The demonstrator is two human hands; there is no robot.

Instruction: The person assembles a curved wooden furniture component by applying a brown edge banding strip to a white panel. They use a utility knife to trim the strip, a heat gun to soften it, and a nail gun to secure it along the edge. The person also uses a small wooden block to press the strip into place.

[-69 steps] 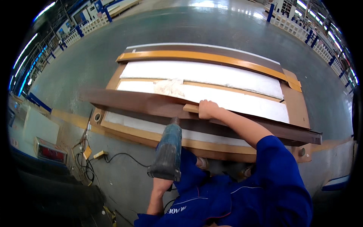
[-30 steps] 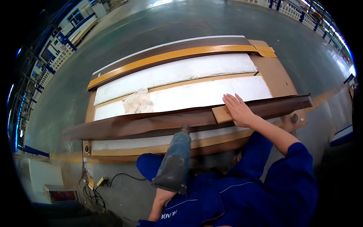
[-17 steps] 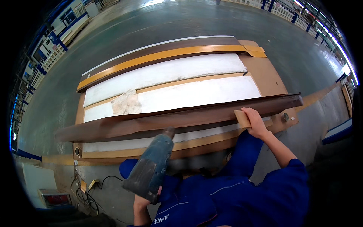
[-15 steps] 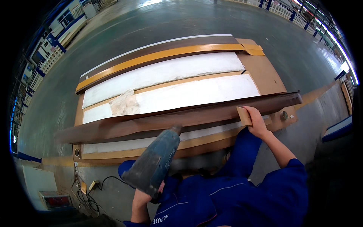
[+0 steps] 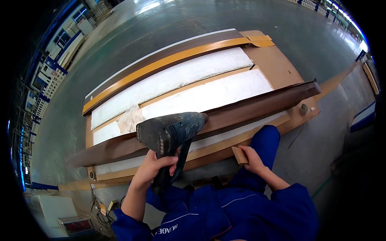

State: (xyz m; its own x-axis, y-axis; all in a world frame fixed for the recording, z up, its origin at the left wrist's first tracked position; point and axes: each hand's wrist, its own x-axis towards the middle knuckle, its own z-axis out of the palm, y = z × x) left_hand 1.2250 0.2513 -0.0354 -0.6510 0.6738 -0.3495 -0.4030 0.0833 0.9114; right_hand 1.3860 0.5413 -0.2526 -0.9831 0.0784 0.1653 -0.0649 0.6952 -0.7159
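In my left hand (image 5: 155,166) is the handle of a blue-and-black heat gun (image 5: 175,130). Its nozzle points right, over a long strip with a dark brown covering (image 5: 257,108); whether they touch I cannot tell. The strip runs slantwise across the near side of the work surface. My right hand (image 5: 254,160) grips a small flat tan block (image 5: 240,155), held near my knee and apart from the strip. Behind the brown strip lie long white panels (image 5: 217,93) framed by tan strips, with a crumpled pale cloth (image 5: 130,119) at their left.
An orange-yellow strip (image 5: 173,59) lies along the far side of the brown board (image 5: 277,64). A short round tube (image 5: 303,108) stands at the board's right corner. On the floor at lower left are black cables (image 5: 105,217) and a white-sided box (image 5: 56,213).
The heat gun has come up and turned more level, its nozzle farther right along the strip. My right hand has drawn the block back from the strip, leftward and toward me.
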